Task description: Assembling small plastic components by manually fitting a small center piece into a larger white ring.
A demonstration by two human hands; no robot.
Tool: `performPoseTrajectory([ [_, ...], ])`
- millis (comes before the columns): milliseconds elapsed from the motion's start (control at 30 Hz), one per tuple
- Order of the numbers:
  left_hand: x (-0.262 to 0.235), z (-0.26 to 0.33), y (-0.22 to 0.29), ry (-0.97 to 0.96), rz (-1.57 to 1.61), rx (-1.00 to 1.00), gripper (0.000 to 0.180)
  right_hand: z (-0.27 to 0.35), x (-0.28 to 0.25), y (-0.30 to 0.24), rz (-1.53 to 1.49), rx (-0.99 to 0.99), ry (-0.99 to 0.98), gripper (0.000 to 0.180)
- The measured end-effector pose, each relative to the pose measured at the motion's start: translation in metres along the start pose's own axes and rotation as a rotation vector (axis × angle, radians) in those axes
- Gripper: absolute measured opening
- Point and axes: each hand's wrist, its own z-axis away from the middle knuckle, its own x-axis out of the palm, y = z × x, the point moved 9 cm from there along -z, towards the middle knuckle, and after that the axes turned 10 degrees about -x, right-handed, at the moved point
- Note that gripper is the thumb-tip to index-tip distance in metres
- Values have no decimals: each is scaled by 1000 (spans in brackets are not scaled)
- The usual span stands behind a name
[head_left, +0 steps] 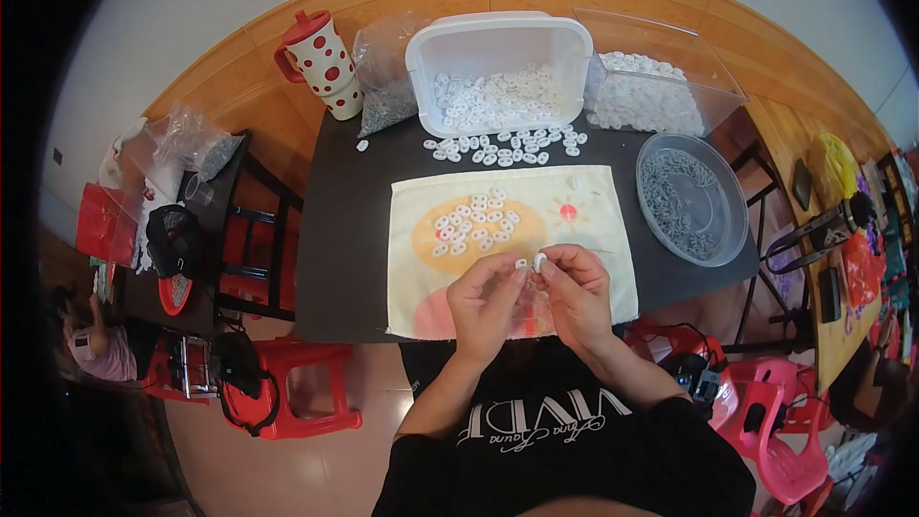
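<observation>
Your right hand [574,292] pinches one small white ring [540,261] over the cloth [593,220]; your left hand [485,302] pinches another. A small cluster [474,222] lies done, seemingly; the white tub [498,72] remains full.

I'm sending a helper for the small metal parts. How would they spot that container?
On the dark table, look right of the yellow cloth. The round clear bowl there holds grey bits, unlike the white tub and the clear box, which hold white pieces.
</observation>
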Motion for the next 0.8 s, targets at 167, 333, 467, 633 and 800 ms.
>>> performPoseTrajectory([
  [167, -2, 3, 6, 18, -109, 78, 20, 0, -2, -2, 46, -28, 10, 15],
  [333, 5, 6, 17, -24, -143, 127, 20, 1, 1, -6, 102, -83, -41, 15],
  [467, 8, 6, 25, -35, -241, 204, 22, 0, 0, -7, 81, -99, -40, 14],
  [633, 10, 5, 23, -33, -231, 187, 24, 1, -2, -8, 100, -140, -24, 14],
  [800, 10, 6, 26, -1, -281, 293, 25, 3, -6, -5, 123, -120, -7, 15],
])
